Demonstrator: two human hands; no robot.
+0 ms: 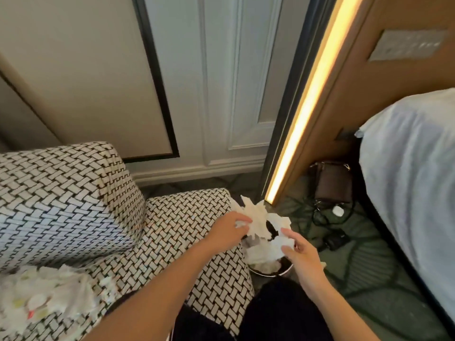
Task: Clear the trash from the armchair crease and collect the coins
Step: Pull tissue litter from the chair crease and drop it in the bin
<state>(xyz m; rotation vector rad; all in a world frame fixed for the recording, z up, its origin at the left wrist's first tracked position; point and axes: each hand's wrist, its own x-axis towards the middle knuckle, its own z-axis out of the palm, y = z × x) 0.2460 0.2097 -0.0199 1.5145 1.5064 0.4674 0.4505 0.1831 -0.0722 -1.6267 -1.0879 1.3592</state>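
The armchair (73, 193) has black-and-white woven fabric and fills the left side. More white trash and wrappers (41, 301) lie heaped on its seat at the lower left. My left hand (226, 230) reaches over the chair's right arm and pinches crumpled white paper (253, 215). My right hand (299, 252) pinches another white paper scrap (283, 241). Both hands hover above a round dark bin (270, 271) on the floor beside the chair, which holds white paper. No coins are visible.
A bed with white linen (413, 173) stands at the right. A dark bag (332, 183), cables and a white plug (338, 210) lie on the green carpet between bin and bed. A lit wooden panel (320, 94) and a white panelled wall rise behind.
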